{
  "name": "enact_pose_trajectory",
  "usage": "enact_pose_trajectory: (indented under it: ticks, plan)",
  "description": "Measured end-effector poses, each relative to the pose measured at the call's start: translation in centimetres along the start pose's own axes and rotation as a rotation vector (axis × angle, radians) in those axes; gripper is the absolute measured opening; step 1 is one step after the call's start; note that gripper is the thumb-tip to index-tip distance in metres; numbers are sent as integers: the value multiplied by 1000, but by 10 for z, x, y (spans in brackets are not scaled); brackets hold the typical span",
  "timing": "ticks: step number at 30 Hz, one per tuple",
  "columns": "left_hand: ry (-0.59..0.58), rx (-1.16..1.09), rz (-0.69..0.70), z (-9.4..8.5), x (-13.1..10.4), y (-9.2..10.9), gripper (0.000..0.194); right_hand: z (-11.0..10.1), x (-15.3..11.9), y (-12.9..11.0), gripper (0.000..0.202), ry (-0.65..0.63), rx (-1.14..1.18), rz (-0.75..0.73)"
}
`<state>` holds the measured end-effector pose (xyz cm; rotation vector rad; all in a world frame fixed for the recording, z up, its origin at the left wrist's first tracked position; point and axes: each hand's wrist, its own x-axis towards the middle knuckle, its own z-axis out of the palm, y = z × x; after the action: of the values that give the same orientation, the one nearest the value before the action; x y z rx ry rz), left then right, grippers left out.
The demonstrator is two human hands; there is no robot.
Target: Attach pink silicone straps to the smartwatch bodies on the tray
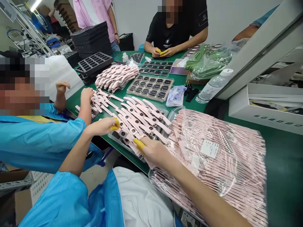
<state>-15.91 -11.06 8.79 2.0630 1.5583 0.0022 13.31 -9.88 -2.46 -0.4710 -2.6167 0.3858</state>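
Note:
Rows of smartwatches with pink straps (134, 118) lie over a clear tray (163, 112) in front of me. At the tray's left edge is my left hand (103, 126), its fingers curled together and wearing yellow finger cots. Whatever lies between those fingertips is too small to make out. My right hand (153, 153), also with yellow cots, is closed at the near end of the rows, pinching a pink watch strap there. Beside my right forearm, a large clear bag of pink straps (227, 151) bears a white label (209, 148).
On the green table (281, 157) stand a tray of dark watch faces (151, 86), a pile of pink-strapped watches (115, 75), a water bottle (213, 86) and bagged green straps (208, 61). A co-worker's arm (85, 104) reaches in at left; another person (175, 31) sits opposite.

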Motion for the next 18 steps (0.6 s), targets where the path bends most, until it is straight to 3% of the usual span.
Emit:
enact_pose_trajectory:
  ticks: [4,8,14,18]
  plan:
    - [-46,-12,-75,7,-4,-19,18,5,2,-4,25,-94,-115,-120]
    - [-113,-25,-130,9,-3,-35,16,5,2,-5,26,-128,-134,-135]
    - [-127,208,-220,11,13,-46,19,5,-1,-2,17,-63,-59,-125]
    - [-104,247,-202,12,24,-53,15,3,-4,2,25,18,4,-101]
